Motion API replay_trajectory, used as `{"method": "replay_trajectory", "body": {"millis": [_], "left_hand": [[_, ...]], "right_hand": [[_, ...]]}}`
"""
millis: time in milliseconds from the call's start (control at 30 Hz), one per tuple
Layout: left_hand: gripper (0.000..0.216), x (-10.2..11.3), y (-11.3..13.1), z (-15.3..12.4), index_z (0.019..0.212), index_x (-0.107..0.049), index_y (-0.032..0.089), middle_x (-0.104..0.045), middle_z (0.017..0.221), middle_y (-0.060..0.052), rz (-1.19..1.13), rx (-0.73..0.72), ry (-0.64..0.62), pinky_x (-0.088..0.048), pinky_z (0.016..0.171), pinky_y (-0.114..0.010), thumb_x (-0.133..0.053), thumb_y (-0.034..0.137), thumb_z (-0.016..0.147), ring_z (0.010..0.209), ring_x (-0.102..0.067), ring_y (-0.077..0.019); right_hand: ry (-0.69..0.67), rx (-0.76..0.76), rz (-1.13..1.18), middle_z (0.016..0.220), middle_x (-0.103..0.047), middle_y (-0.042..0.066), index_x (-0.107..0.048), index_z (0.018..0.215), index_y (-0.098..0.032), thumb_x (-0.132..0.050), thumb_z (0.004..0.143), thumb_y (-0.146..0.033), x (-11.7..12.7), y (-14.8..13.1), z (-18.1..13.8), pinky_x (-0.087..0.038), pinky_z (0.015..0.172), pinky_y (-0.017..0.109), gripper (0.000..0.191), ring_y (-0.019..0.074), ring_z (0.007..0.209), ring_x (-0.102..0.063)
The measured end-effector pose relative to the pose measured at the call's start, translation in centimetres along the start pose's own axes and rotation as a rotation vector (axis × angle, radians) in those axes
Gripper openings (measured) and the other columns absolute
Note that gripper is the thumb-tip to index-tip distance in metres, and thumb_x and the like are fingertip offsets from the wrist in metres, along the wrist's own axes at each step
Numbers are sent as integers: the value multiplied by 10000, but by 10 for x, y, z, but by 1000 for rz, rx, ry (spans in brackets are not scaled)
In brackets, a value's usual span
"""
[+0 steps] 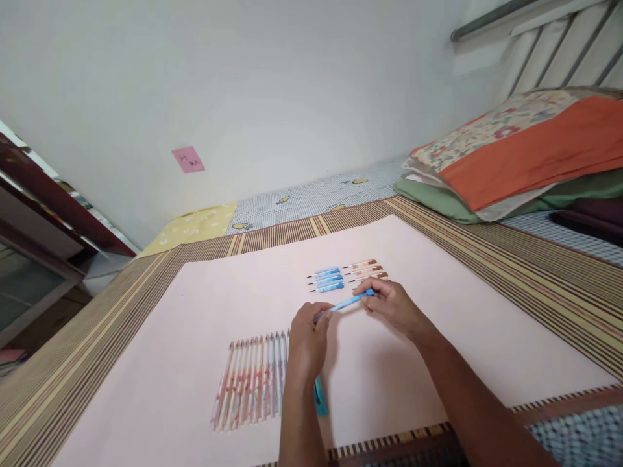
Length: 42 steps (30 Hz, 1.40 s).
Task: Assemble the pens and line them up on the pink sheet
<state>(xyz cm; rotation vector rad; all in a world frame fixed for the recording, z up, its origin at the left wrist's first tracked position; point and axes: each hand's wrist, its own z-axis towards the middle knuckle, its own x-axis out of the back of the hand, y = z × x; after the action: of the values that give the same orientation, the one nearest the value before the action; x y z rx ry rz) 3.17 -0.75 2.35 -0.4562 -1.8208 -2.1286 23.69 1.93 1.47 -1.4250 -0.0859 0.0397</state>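
Striped mat at base, pale pink sheet flat on it. Row of long slim pens laid side by side, near left. Left hand and right hand near each other, fingers pinching opposite ends of one pen. Beyond: brown-ended pens, blue-ended pens left of them. Held blue pen: tilted, between both hands, over sheet.
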Motion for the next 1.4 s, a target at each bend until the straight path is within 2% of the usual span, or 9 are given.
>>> {"method": "replay_trajectory", "body": {"millis": [100,300,533,733,933,1067,1267,1333,1400], "left_hand": [[230,-1,3,0,922,-738,217,-609,807,-34,-36,4,-49,-364,717,-299,-535,321,891,783,-530,-193],[400,-7,9,-2,898,-723,150,-473,583,19,-280,65,-240,-326,599,-278,-473,461,922,569,-421,-136],[453,-13,11,-5,862,-695,147,-387,512,56,-499,192,-327,-174,496,-258,-510,560,885,464,-247,-87],[473,-18,16,-8,800,-651,133,-308,457,81,-733,217,-427,-117,475,-264,-556,593,859,432,-178,-66],[506,-22,13,-8,784,-607,136,-222,448,113,-892,258,-481,-78,465,-261,-587,640,828,412,-97,-47],[464,-23,14,-7,814,-617,142,-302,473,89,-776,185,-414,-117,474,-254,-588,604,846,440,-164,-58],[345,-27,16,-5,847,-613,163,-430,527,65,-620,99,-215,-217,464,-229,-636,507,853,455,-304,-68],[327,-28,17,-5,847,-609,161,-485,541,52,-616,85,-226,-236,452,-226,-625,488,866,434,-335,-67],[317,-28,19,-6,872,-606,157,-546,568,34,-645,79,-303,-239,438,-226,-594,474,888,401,-348,-61]], "right_hand": [[-19,-3,89,557,-555,-33,-681,791,-200,-697,722,-273,0,-1,-1,-369,531,272,101,130,543,-479],[-88,-10,331,603,-568,-15,-687,866,-185,-733,775,-371,-11,4,-3,-383,546,276,212,142,584,-515],[-124,-14,323,656,-598,4,-701,931,-180,-731,803,-425,-13,2,-4,-425,596,287,277,149,626,-544],[-136,-9,302,730,-613,27,-695,921,-190,-728,799,-464,-7,-6,-5,-450,642,302,302,163,677,-545],[-225,16,280,781,-609,35,-686,931,-188,-680,855,-435,0,-15,-8,-446,679,308,258,169,724,-540],[-180,27,156,724,-616,27,-685,927,-180,-681,844,-452,-2,-20,-8,-454,674,312,285,174,695,-557],[-96,55,124,699,-638,28,-688,877,-185,-708,806,-457,-9,-26,-6,-457,658,313,282,174,673,-559],[-86,59,123,688,-633,25,-685,854,-190,-710,800,-466,-9,-28,-7,-454,648,315,283,176,667,-560],[-96,65,117,678,-625,21,-677,838,-192,-696,811,-476,-8,-29,-7,-445,634,309,285,172,657,-555]]}}
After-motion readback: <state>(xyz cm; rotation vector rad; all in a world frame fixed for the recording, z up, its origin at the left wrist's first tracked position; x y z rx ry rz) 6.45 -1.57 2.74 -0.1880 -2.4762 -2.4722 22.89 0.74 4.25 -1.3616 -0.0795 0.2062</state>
